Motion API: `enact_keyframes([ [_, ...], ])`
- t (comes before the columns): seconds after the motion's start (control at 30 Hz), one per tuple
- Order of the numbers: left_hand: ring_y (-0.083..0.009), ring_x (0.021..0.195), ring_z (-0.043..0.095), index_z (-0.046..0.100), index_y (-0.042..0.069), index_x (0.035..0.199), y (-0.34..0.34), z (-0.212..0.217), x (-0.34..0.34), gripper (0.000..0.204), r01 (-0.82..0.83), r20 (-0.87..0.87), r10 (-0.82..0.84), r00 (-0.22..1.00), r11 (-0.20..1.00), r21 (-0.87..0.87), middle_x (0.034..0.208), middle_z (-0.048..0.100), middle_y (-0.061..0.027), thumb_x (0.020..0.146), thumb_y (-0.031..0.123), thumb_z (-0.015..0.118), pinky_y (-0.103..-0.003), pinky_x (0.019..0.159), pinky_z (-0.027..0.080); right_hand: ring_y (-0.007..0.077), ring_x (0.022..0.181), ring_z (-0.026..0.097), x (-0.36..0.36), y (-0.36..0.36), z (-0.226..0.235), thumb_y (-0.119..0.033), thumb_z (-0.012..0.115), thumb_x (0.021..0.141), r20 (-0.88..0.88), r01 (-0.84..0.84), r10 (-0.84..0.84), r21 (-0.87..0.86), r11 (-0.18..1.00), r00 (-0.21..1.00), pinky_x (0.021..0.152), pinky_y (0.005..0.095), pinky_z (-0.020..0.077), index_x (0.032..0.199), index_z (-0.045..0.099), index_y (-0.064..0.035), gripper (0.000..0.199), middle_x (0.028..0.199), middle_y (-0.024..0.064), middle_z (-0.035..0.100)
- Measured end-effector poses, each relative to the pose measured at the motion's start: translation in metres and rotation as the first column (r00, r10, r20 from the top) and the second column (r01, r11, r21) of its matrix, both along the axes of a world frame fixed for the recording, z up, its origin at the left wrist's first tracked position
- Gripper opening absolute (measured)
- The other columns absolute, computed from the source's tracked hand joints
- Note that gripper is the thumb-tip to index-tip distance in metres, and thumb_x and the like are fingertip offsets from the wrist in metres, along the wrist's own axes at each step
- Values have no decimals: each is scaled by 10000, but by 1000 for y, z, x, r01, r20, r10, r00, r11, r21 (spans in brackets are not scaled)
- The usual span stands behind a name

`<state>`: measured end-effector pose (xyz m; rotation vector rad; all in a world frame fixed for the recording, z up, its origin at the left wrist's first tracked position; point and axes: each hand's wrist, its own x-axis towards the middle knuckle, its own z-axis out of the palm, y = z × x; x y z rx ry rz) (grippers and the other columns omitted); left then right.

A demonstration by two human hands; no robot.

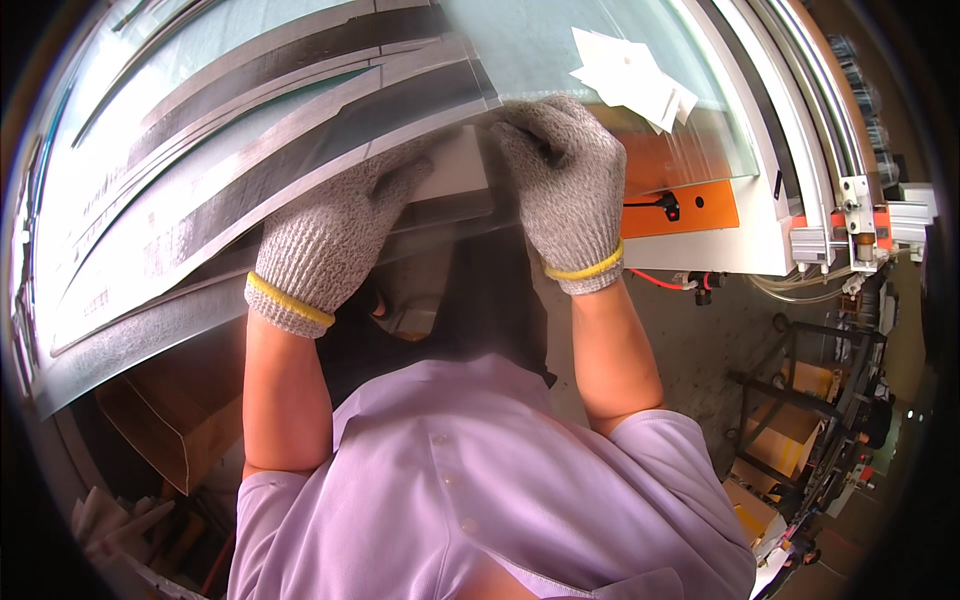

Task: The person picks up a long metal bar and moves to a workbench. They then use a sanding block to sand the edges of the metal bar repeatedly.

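I see both hands in grey knit cut-resistant gloves with yellow cuff bands working at the near edge of a clear sheet of glass or plastic [300, 130] that lies on a white-framed worktop [760, 200] with dark and pale curved bands showing through it. Left hand [330, 240] lies flat, fingers spread and pointing up-right, palm pressed on the sheet edge; no pinch that I can make out. Right hand [565, 190] is curled, fingers bent over at the top near the sheet's corner; I cannot tell whether its grip closes on the edge or just presses down, since the knuckles hide the fingertips. The sheet sits mostly on the worktop, its near edge overhanging toward the lilac shirt [480, 480]. Risks as I judge them: the overhanging edge could tip or slide off toward the body if the flat left hand loses friction; knit gloves on a smooth pane look slippery. An uneven push from one hand could twist the pane and stress the corner under the right hand. A loose stack of white paper slips [635, 75] lies on the pane just beyond the right hand and could scatter if the sheet shifts. An orange panel with a black cable plug [668, 207] sits just beside the right wrist; a sleeve or glove could snag it.
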<state>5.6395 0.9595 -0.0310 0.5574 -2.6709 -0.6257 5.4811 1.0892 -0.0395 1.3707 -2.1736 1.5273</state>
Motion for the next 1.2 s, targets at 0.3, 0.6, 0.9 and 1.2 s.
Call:
enact_keyframes([
  [0.3,-296,1113,676,706,228,1280,-1,-2,2,318,-6,7,7,1000,998,-55,1268,691,-93,976,283,632,-398,990,519,174,748,671,3,8,3,22,710,847,-25,-24,26,81,996,999,701,281,524,990,728,44,146,880,112,699],
  [0.6,-296,1147,661,702,242,1290,-3,-4,4,323,48,62,-41,997,992,-114,1290,685,-81,976,258,628,-395,1016,502,237,754,672,4,4,-1,-2,710,834,-39,26,-25,29,999,999,710,325,529,954,731,25,124,876,134,695],
  [0.9,-292,1138,666,697,224,1297,-4,-8,5,332,77,35,-71,997,966,-247,1290,685,-78,976,282,638,-390,1007,506,356,751,675,5,3,0,-67,715,801,32,-6,6,-13,1000,999,686,414,536,863,743,-9,89,825,163,678],
  [1.2,-298,1168,646,693,218,1300,-1,0,4,337,2,88,-2,996,1000,9,1303,674,-91,976,297,642,-395,1016,494,165,695,623,4,8,-1,47,683,839,-12,-33,33,45,998,999,678,262,510,966,716,55,131,870,108,675],
])
